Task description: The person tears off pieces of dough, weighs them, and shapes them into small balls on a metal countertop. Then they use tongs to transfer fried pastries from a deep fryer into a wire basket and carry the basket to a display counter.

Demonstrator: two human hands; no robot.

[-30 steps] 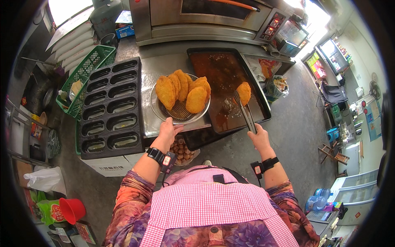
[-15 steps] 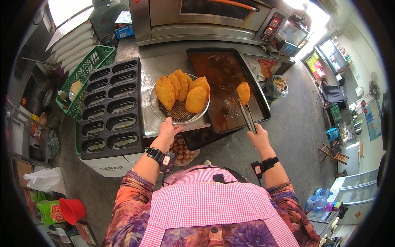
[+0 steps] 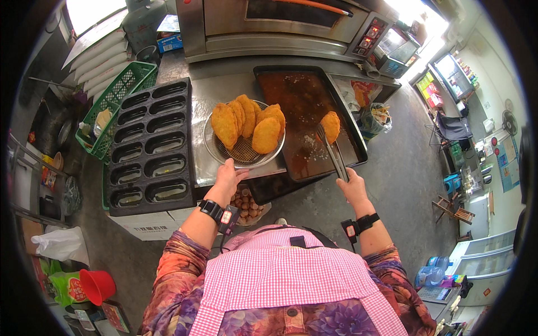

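Observation:
My left hand [image 3: 227, 180] is closed on the near side of a round wire strainer [image 3: 243, 159], where its rim or handle lies under my fingers. Several golden fried pastries [image 3: 265, 135] lean together in that strainer. Wrapped round metal tongs [image 3: 337, 159], my right hand [image 3: 352, 186] is on the near right side of a dark baking tray [image 3: 314, 171]. One more fried pastry [image 3: 331, 126] is pinched at the tips of the tongs, over the tray; I cannot tell whether it touches the surface. Brown oil and pale crumbs cover the tray's bottom.
A black mould pan [image 3: 143, 147] with several oval hollows stands left of the strainer, on a white box [image 3: 147, 227]. Behind is a steel oven [image 3: 269, 45]. Green crates [image 3: 126, 84] lie far left. A bag of eggs [image 3: 249, 208] sits below the counter edge.

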